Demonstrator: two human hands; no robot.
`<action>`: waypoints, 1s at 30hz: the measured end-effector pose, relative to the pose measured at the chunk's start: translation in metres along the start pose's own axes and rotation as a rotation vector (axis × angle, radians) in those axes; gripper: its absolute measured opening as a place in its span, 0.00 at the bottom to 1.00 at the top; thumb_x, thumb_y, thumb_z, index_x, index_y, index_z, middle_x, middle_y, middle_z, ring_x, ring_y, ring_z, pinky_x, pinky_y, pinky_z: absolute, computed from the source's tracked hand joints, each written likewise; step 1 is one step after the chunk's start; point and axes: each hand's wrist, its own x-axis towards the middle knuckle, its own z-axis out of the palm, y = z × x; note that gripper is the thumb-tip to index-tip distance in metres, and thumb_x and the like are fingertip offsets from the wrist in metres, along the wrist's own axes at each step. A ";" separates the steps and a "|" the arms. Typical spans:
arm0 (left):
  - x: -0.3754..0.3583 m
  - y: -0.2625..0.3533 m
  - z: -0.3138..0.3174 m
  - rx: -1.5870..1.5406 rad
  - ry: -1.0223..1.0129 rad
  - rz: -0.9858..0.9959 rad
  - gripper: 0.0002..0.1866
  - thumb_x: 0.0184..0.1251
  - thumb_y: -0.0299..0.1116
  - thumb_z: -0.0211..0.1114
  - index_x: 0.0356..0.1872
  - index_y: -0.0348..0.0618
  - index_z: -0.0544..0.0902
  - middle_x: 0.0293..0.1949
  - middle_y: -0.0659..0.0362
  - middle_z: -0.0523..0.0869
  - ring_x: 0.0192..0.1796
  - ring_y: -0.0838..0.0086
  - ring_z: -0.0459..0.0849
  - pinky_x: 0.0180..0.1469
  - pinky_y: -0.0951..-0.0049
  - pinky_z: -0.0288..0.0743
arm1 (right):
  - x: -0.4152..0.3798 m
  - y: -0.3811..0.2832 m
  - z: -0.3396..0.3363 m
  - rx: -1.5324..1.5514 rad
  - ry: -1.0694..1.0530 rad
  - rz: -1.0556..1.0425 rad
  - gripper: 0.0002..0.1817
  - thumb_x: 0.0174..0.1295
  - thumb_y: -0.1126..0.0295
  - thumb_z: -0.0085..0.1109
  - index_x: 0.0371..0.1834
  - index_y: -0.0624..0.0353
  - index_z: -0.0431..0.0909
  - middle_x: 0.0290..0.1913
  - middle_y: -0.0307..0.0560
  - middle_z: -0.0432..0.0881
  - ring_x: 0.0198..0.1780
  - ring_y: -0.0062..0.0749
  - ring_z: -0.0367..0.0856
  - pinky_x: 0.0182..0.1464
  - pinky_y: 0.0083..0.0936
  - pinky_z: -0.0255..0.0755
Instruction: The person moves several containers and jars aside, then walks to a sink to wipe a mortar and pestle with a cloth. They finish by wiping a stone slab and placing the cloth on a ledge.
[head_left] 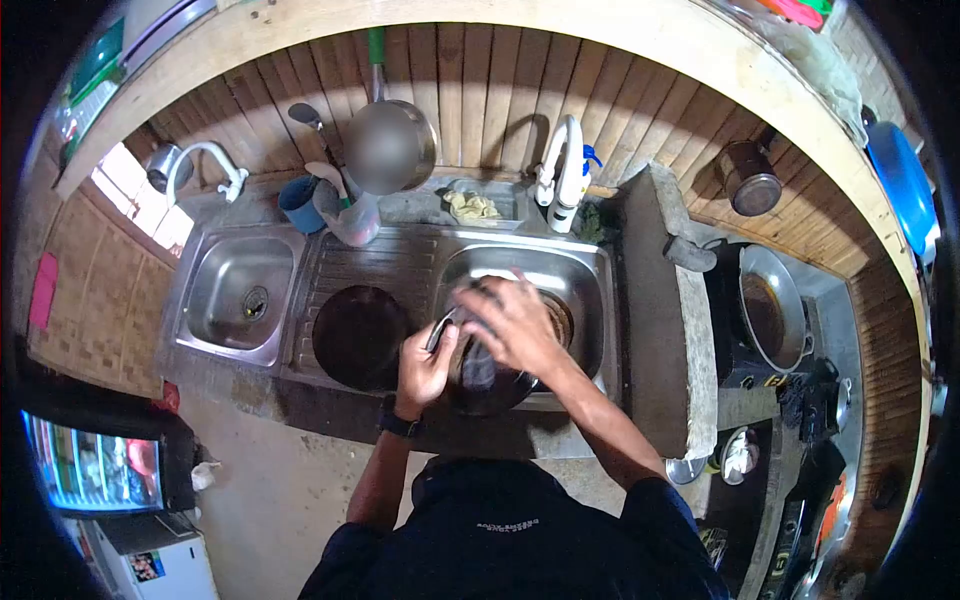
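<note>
A dark round pan [488, 385] is held over the right basin [575, 275] of a steel double sink. My left hand [425, 365] grips its rim on the left side. My right hand [515, 322] presses down inside the pan with fingers curled; whether it holds a scrubber I cannot tell. A dark round pan or lid [360, 335] lies on the ribbed drainboard just left of my hands.
The left basin [240, 290] has a tap [205, 160] above it. A second white tap [565, 170] stands behind the right basin. Cups with utensils [325, 205] sit behind the drainboard. A wok [775, 310] rests on a stove to the right, beyond a concrete ledge [660, 320].
</note>
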 end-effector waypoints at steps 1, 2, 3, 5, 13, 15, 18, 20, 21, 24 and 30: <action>0.001 -0.003 -0.005 0.044 0.002 -0.020 0.16 0.78 0.37 0.57 0.32 0.34 0.78 0.22 0.64 0.71 0.30 0.84 0.66 0.30 0.76 0.65 | -0.002 0.005 -0.004 -0.018 0.016 0.104 0.23 0.62 0.59 0.65 0.59 0.51 0.77 0.52 0.54 0.78 0.60 0.50 0.76 0.62 0.47 0.68; 0.002 0.003 -0.006 0.031 0.082 -0.013 0.16 0.78 0.37 0.57 0.32 0.34 0.78 0.23 0.65 0.70 0.31 0.85 0.65 0.31 0.77 0.64 | -0.007 0.013 -0.002 0.052 0.105 0.237 0.22 0.61 0.59 0.67 0.56 0.54 0.77 0.48 0.55 0.80 0.54 0.51 0.79 0.57 0.44 0.71; 0.003 0.010 -0.006 0.020 0.162 -0.006 0.16 0.78 0.37 0.57 0.32 0.34 0.78 0.23 0.66 0.69 0.31 0.85 0.64 0.31 0.78 0.63 | -0.014 0.020 0.006 0.124 0.192 0.371 0.21 0.60 0.59 0.68 0.54 0.56 0.78 0.44 0.57 0.81 0.49 0.52 0.81 0.52 0.41 0.73; 0.001 0.013 0.000 -0.040 0.327 -0.002 0.15 0.78 0.36 0.57 0.32 0.34 0.77 0.25 0.68 0.69 0.32 0.86 0.63 0.32 0.80 0.61 | -0.026 0.014 0.017 0.364 0.244 0.789 0.20 0.60 0.64 0.70 0.49 0.64 0.78 0.39 0.59 0.82 0.38 0.43 0.81 0.47 0.29 0.73; -0.028 -0.023 0.041 -0.298 0.440 -0.165 0.16 0.79 0.38 0.54 0.54 0.33 0.77 0.46 0.59 0.81 0.48 0.78 0.75 0.53 0.73 0.70 | -0.066 0.026 0.058 0.475 0.681 0.918 0.16 0.57 0.69 0.72 0.44 0.65 0.80 0.36 0.43 0.82 0.41 0.26 0.79 0.49 0.26 0.74; -0.021 -0.014 0.027 -0.301 0.275 -0.224 0.17 0.79 0.37 0.54 0.59 0.34 0.75 0.51 0.58 0.81 0.54 0.76 0.76 0.58 0.73 0.69 | -0.057 0.026 0.024 0.556 0.603 0.809 0.12 0.59 0.71 0.70 0.40 0.63 0.78 0.31 0.34 0.77 0.34 0.17 0.73 0.41 0.19 0.70; 0.010 0.007 -0.001 -0.296 -0.104 -0.163 0.17 0.78 0.35 0.56 0.60 0.35 0.75 0.52 0.58 0.82 0.54 0.77 0.77 0.59 0.73 0.68 | -0.047 0.028 -0.002 0.487 0.406 0.621 0.14 0.56 0.72 0.73 0.42 0.64 0.79 0.32 0.40 0.81 0.34 0.21 0.76 0.41 0.22 0.73; 0.012 0.010 -0.004 -0.075 -0.138 -0.100 0.15 0.78 0.34 0.56 0.55 0.34 0.79 0.43 0.61 0.82 0.46 0.81 0.76 0.51 0.75 0.71 | -0.039 0.018 -0.007 0.391 0.338 0.533 0.17 0.55 0.70 0.74 0.44 0.65 0.81 0.35 0.54 0.85 0.39 0.39 0.86 0.46 0.31 0.76; 0.011 0.006 -0.003 -0.030 -0.132 -0.131 0.14 0.78 0.34 0.56 0.52 0.33 0.80 0.39 0.63 0.82 0.42 0.82 0.75 0.48 0.76 0.71 | -0.039 0.016 0.000 0.378 0.368 0.601 0.19 0.54 0.70 0.74 0.46 0.65 0.81 0.41 0.57 0.84 0.44 0.47 0.85 0.49 0.34 0.76; 0.003 -0.013 0.014 -0.068 0.003 -0.163 0.15 0.78 0.35 0.57 0.47 0.31 0.82 0.31 0.67 0.78 0.37 0.84 0.71 0.40 0.78 0.69 | -0.041 0.011 0.032 0.071 0.584 0.519 0.25 0.59 0.77 0.65 0.61 0.65 0.72 0.60 0.63 0.75 0.61 0.58 0.73 0.64 0.41 0.67; -0.012 -0.014 0.057 -0.250 0.327 -0.087 0.16 0.79 0.38 0.56 0.41 0.33 0.82 0.34 0.66 0.82 0.39 0.85 0.73 0.41 0.79 0.71 | -0.038 -0.012 0.063 0.120 0.357 0.431 0.34 0.63 0.72 0.53 0.75 0.63 0.60 0.77 0.64 0.55 0.79 0.60 0.47 0.79 0.45 0.40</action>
